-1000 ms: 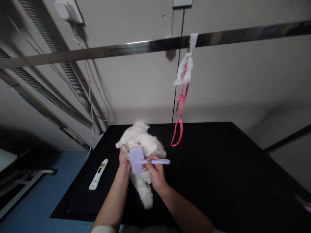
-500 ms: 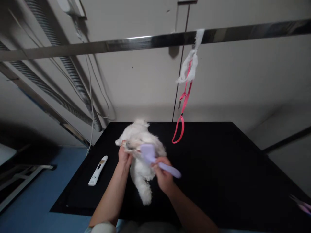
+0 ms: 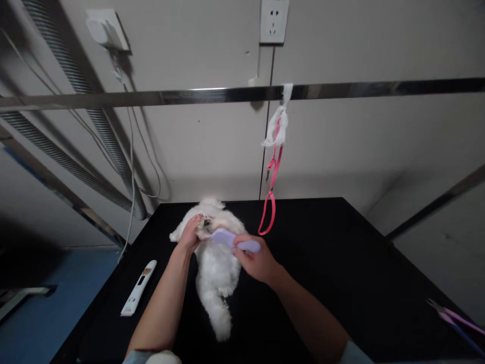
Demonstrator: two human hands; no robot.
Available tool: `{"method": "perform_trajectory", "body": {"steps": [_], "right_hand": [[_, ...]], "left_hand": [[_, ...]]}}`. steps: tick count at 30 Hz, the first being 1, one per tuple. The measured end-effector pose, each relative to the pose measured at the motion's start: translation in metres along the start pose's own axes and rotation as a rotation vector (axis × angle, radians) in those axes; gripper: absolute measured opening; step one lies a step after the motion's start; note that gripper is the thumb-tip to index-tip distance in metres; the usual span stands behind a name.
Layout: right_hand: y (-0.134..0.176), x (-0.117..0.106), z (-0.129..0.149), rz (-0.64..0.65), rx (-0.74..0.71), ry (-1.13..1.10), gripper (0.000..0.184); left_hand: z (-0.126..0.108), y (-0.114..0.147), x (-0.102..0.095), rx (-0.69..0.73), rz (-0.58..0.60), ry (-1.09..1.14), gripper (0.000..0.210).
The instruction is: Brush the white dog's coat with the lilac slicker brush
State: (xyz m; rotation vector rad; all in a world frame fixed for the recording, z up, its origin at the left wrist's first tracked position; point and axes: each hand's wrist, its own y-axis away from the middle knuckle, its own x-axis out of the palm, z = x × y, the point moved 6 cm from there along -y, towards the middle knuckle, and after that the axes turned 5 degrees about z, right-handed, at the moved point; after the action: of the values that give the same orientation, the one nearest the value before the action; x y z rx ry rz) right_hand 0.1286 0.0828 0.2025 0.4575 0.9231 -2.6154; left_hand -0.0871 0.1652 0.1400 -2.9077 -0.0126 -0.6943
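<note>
A small white fluffy dog (image 3: 217, 265) lies on the black table, one furry limb stretched toward me. My left hand (image 3: 192, 233) is closed on the fur beside a dark spot that looks like part of its face. My right hand (image 3: 255, 258) grips the handle of a lavender pet brush (image 3: 224, 237). The brush head touches or nearly touches the fur just right of my left hand. Its bristle side is turned away from view.
White hair clippers (image 3: 138, 289) lie on the black tabletop (image 3: 322, 263) at left. Pink and blue pliers-like tools (image 3: 450, 316) lie at the right edge. A pink leash loop (image 3: 268, 215) hangs from a metal bar (image 3: 227, 95) behind the dog. Grey hoses (image 3: 108, 136) run along the left.
The view has tilted up, showing more wall and a socket. The brush has turned from facing me to edge-on, staying by the dog's fur. My left hand still holds the fur.
</note>
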Motion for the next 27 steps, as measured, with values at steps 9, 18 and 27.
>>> {"method": "perform_trajectory", "body": {"steps": [9, 18, 27], "right_hand": [[-0.015, -0.002, 0.017, 0.268, 0.007, 0.221, 0.007], [-0.003, -0.004, -0.008, 0.154, 0.090, 0.113, 0.009], [0.089, 0.038, -0.052, -0.109, 0.440, -0.727, 0.025]], "left_hand": [[0.002, -0.016, 0.044, -0.088, 0.330, -0.260, 0.042], [0.000, -0.027, 0.060, -0.084, 0.324, -0.284, 0.043], [0.000, -0.036, 0.063, -0.125, 0.349, -0.331, 0.046]]}}
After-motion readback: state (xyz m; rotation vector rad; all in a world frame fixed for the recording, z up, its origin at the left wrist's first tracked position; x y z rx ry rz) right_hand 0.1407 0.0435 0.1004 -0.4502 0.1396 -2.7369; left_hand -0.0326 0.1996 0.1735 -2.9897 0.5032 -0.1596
